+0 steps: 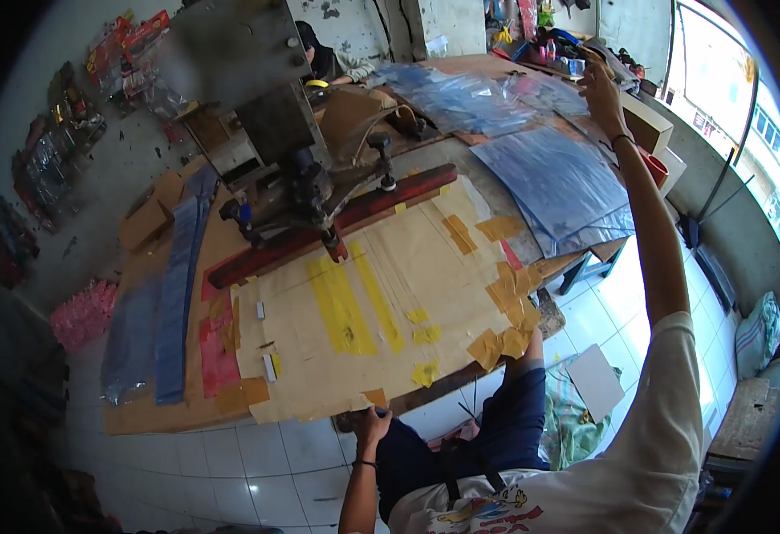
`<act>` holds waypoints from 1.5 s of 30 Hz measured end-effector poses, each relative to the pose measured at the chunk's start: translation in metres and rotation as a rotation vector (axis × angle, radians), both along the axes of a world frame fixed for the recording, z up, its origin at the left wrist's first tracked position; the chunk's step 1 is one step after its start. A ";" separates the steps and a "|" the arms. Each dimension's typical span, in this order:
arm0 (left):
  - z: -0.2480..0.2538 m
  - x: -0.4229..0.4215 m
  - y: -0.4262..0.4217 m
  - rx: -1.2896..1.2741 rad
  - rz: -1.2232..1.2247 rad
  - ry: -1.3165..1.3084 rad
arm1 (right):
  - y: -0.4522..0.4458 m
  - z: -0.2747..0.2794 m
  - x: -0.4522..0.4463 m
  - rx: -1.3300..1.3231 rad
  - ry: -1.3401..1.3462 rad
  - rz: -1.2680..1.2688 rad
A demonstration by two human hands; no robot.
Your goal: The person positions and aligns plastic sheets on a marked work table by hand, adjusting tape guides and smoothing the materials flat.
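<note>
My left hand [373, 425] is at the front edge of the worktable, its fingers closed beside a brown tape patch. A small dark spot shows at the fingertips; what it is I cannot make out. My right arm stretches far to the right, and my right hand [602, 96] is raised near the back corner with bent fingers. Whatever it holds is too small to name. Before me lies a beige board [390, 294] patched with yellow and brown tape. Across its far side runs a long red bar [354, 222], under a machine head [305, 182] with black knobs.
Blue plastic sheets [559, 187] lie stacked at the right, with more plastic sheets [461, 98] behind. Folded blue plastic [181, 303] and a cardboard box [150, 209] are at the left. Another person [323, 58] is behind the machine. A red container [653, 167] stands far right.
</note>
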State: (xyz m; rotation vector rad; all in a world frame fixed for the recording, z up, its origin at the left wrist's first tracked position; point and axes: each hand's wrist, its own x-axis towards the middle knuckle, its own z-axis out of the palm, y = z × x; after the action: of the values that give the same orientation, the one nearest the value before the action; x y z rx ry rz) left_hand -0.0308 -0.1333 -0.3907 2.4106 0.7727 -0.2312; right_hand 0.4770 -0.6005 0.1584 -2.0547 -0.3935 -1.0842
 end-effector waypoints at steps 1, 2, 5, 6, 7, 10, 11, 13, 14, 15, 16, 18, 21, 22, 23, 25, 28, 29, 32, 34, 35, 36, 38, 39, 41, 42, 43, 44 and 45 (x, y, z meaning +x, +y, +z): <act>-0.004 0.002 0.001 0.005 -0.003 -0.027 | -0.007 0.009 0.019 -0.018 -0.117 -0.012; -0.008 0.002 0.002 0.012 -0.006 -0.052 | -0.015 0.021 0.035 -0.045 -0.125 -0.099; -0.016 0.002 0.005 0.054 -0.004 -0.060 | -0.007 0.053 0.020 0.002 -0.190 -0.239; 0.008 0.002 -0.004 0.091 0.001 -0.020 | -0.011 0.062 0.022 -0.004 -0.248 -0.241; 0.023 -0.001 -0.007 0.125 0.006 0.023 | -0.011 0.073 0.017 -0.012 -0.304 -0.240; -0.011 -0.002 0.006 0.030 0.014 -0.053 | -0.011 0.085 -0.011 -0.087 -0.385 -0.224; -0.017 -0.004 0.004 0.043 0.014 -0.076 | -0.014 0.085 -0.018 -0.169 -0.452 -0.217; -0.052 -0.009 0.001 -0.049 0.071 -0.144 | 0.026 0.079 -0.100 -0.223 -0.394 -0.136; -0.008 -0.019 -0.020 0.263 -0.082 -0.071 | 0.043 0.074 -0.142 -0.221 -0.317 -0.108; 0.067 -0.019 -0.043 0.574 -0.243 0.002 | 0.053 0.071 -0.176 -0.218 -0.239 -0.083; 0.088 -0.017 -0.051 0.367 -0.384 -0.022 | 0.050 0.069 -0.191 -0.291 -0.304 -0.109; 0.136 -0.014 -0.068 -0.176 -0.604 -0.066 | 0.050 0.071 -0.221 -0.426 -0.411 -0.144; 0.239 -0.003 -0.111 -0.729 -0.886 -0.119 | 0.045 0.095 -0.252 -0.489 -0.314 -0.039; 0.269 0.003 -0.121 -0.770 -1.033 -0.192 | 0.059 0.099 -0.258 -0.514 -0.488 -0.059; 0.298 0.005 -0.128 -0.840 -1.002 -0.243 | 0.082 0.105 -0.274 -0.473 -0.457 -0.040; 0.348 0.011 -0.138 -0.966 -0.934 -0.355 | 0.124 0.113 -0.305 -0.421 -0.469 -0.027; 0.390 0.017 -0.146 -0.467 -0.765 -0.958 | 0.154 0.126 -0.332 -0.303 -0.350 -0.007; 0.400 0.022 -0.147 -0.319 -0.724 -1.077 | 0.157 0.130 -0.341 -0.305 -0.269 0.065; 0.432 0.035 -0.151 -0.139 -0.647 -1.235 | 0.169 0.141 -0.363 -0.332 -0.048 0.229; 0.456 0.038 -0.156 -0.161 -0.644 -1.294 | 0.177 0.140 -0.371 -0.475 -0.036 0.324; 0.468 0.039 -0.157 -0.169 -0.641 -1.322 | 0.182 0.133 -0.372 -0.534 -0.032 0.380; 0.479 0.041 -0.156 -0.221 -0.640 -1.353 | 0.188 0.126 -0.373 -0.591 -0.026 0.438; 0.497 0.047 -0.152 -0.579 -0.563 -1.351 | 0.206 0.108 -0.363 -0.613 -0.296 0.659; 0.504 0.051 -0.149 -0.755 -0.516 -1.342 | 0.213 0.105 -0.362 -0.644 -0.323 0.730; 0.513 0.063 -0.136 -0.719 -0.480 -1.410 | 0.227 0.096 -0.360 -0.699 -0.356 0.833; 0.522 0.063 -0.127 -0.813 -0.460 -1.318 | 0.231 0.092 -0.359 -0.686 -0.309 0.875; 0.530 0.059 -0.117 -0.907 -0.436 -1.226 | 0.236 0.087 -0.359 -0.672 -0.262 0.915; 0.529 0.058 -0.110 -0.979 -0.410 -1.232 | 0.238 0.080 -0.363 -0.650 -0.166 0.933; 0.527 0.057 -0.102 -0.997 -0.367 -1.243 | 0.239 0.071 -0.365 -0.626 -0.068 0.949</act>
State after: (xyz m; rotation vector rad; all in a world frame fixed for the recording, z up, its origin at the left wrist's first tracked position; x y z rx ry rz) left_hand 0.0258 -0.2351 0.1360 1.2758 -0.3318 0.5795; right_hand 0.1118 -0.3614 0.2297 -1.9108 -1.6993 -0.4483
